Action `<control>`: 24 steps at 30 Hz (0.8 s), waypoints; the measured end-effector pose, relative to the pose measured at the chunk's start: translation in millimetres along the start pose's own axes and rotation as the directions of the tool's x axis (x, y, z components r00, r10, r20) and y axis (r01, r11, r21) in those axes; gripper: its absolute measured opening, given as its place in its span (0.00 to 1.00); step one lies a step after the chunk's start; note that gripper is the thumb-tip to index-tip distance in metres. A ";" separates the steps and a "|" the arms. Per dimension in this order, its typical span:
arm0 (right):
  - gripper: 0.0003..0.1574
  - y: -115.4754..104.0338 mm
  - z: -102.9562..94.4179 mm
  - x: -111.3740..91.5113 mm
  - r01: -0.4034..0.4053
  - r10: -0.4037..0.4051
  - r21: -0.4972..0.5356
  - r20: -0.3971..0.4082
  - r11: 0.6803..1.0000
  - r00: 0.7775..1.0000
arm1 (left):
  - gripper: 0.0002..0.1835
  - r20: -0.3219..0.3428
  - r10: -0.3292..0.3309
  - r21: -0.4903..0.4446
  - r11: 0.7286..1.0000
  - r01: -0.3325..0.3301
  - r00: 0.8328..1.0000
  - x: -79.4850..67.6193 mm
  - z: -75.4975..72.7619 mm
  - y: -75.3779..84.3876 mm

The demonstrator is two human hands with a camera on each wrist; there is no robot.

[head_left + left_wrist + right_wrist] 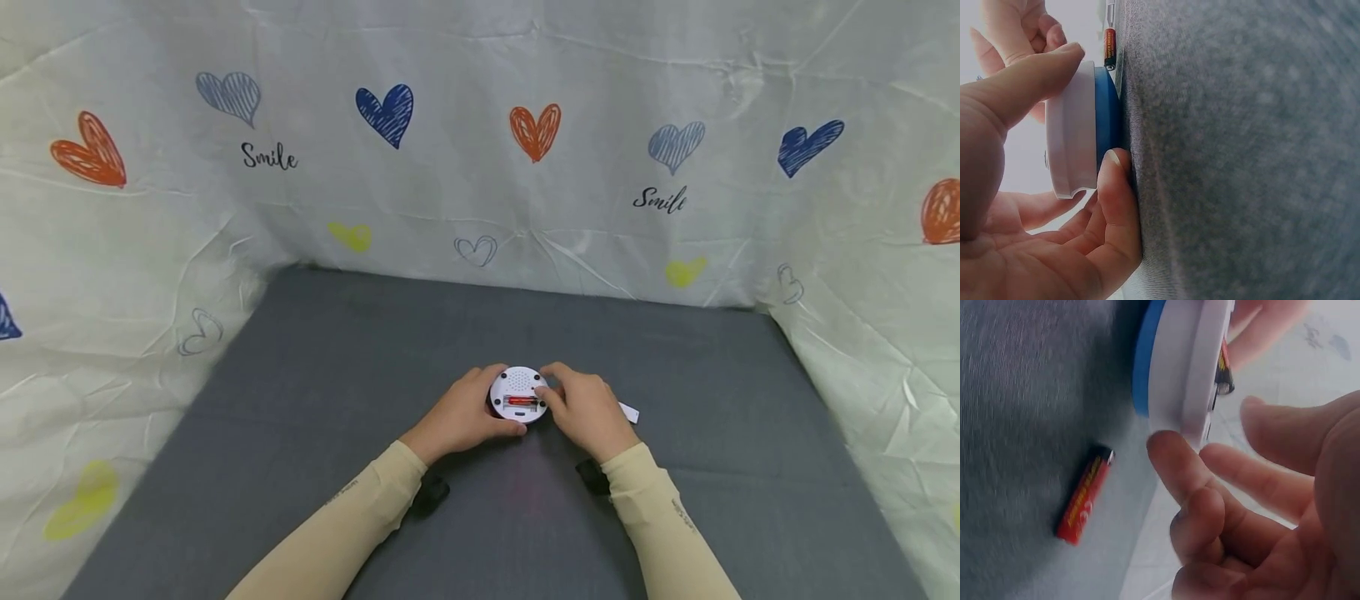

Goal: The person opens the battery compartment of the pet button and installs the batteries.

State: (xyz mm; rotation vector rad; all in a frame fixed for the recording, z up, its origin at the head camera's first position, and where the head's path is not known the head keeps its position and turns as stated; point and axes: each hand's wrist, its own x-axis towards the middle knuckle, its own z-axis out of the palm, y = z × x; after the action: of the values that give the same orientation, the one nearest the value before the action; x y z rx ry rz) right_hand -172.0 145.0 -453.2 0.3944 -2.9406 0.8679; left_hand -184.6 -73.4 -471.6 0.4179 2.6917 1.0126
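Note:
My left hand (468,410) grips a round white device (519,382) by its edge, thumb on the near side. The device's underside faces up, with speaker holes, small dark feet and an uncovered battery compartment. A red battery (521,401) lies in the compartment; in the right wrist view its dark end (1225,384) sticks up above the rim. The blue side (1107,119) of the device faces the table, close over the cloth. At the right rim is my right hand (592,410), one fingertip (1165,442) against the edge and the thumb apart from the battery's raised end.
A second red battery (1087,495) lies on the grey cloth (375,358) under my right hand. Beside that hand lies a small white piece (629,412). White sheeting (450,192) printed with hearts hangs behind and along both sides.

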 end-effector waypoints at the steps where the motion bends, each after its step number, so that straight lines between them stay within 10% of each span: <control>1: 0.21 -0.9 0.6 0.0 -0.009 0.009 0.010 0.013 1.000 1.000 | 0.53 0.000 0.001 0.000 1.000 -0.001 1.000 -0.1 -0.1 -0.3; 24: 0.29 -6.7 10.9 1.2 -0.134 0.132 0.044 0.047 0.990 0.990 | 0.52 -0.002 0.023 -0.043 0.999 -0.023 1.000 0.1 1.3 -2.7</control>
State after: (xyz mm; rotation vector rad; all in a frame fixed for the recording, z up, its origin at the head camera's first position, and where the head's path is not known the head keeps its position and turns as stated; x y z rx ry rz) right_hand -171.2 133.5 -458.8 0.2235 -3.0209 0.9570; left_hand -184.8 -74.5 -474.4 0.4412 2.6669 1.0752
